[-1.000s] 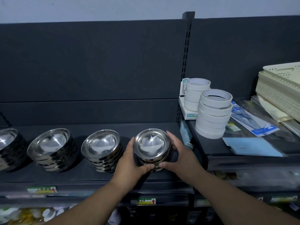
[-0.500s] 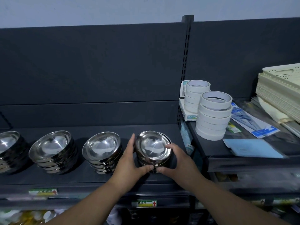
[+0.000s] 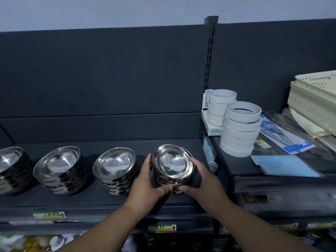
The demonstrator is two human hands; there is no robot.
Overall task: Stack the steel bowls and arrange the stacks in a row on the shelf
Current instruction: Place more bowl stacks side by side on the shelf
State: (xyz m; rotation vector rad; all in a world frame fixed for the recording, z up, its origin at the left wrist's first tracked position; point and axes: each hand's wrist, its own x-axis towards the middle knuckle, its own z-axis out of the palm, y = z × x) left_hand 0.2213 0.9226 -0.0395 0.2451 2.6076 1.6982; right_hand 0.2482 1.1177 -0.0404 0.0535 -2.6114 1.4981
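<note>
Standing rightmost on the shelf, the fourth stack of steel bowls sits between both hands, its top bowl tilted toward the camera. Grip: the left hand clasps its left side and the right hand its right, thumbs nearly meeting in front. Three other stacks line up leftward; levelling the tilted bowl likely comes next.

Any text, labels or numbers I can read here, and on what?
No text can be quoted.
Middle green-and-yellow shelf-edge tag: red up arrow, print blurred.
Left green-and-yellow shelf-edge tag: blurred.
White box's teal label: characters too small.
Blue-and-white flat packet: print unreadable.
</note>
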